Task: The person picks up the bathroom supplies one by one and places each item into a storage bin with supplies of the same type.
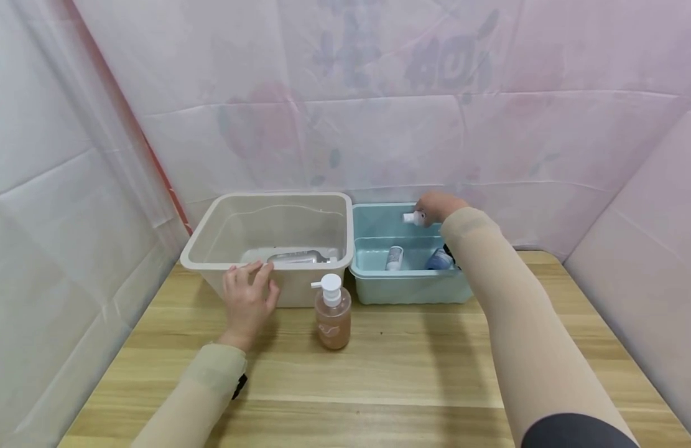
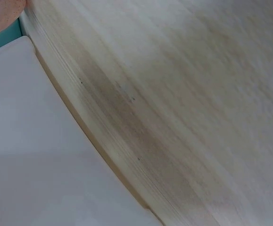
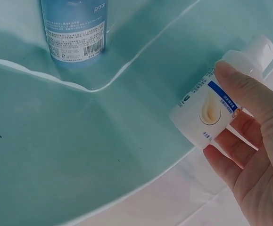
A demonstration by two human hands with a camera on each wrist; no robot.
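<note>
Right hand is holding a small white plastic bottle w/ a white cap over the back part of the teal plastic bin, fingers and thumb wrapped around it. In the right wrist view the bottle is showing a blue and cream label, and it's hanging above the bin's inside, not touching the bottom afaict.

Left hand is resting w/ fingers straight-ish against the front rim of the bigger beige plastic tub, not gripping anything. Left wrist cam is only showing the tub wall and the wooden table, blurry.

Other stuff: a clear pump bottle w/ peach-coloured liquid and a white pump head is standing upright on the table right in front of the gap btw the two bins, just beside the left hand. A silvery bottle is lying on its side inside the beige tub. In the teal bin there's a small white bottle lying down and a blue bottle partly hidden by the right forearm; the wrist view is showing that blue one's barcode label. Bins are sitting side by side, touching, against the white sheeted backdrop.
</note>
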